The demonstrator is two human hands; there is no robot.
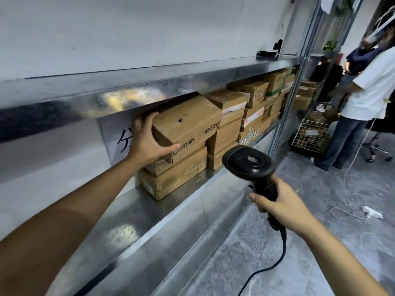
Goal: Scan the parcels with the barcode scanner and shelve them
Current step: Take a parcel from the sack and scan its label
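Cardboard is filling the shiny metal shelf (pixel 162 212): the left hand (pixel 147 142) is gripping the near end of a brown cardboard parcel (pixel 186 122), tilted atop the stack by the shelf's left end. The right hand (pixel 280 201) is clenching the handle of the black corded barcode scanner (pixel 249 162), off the shelf's front edge. Pushing the parcel in level, square with the box beneath, seems wise. Further right, a white wire basket (pixel 310 135) is holding more parcels.
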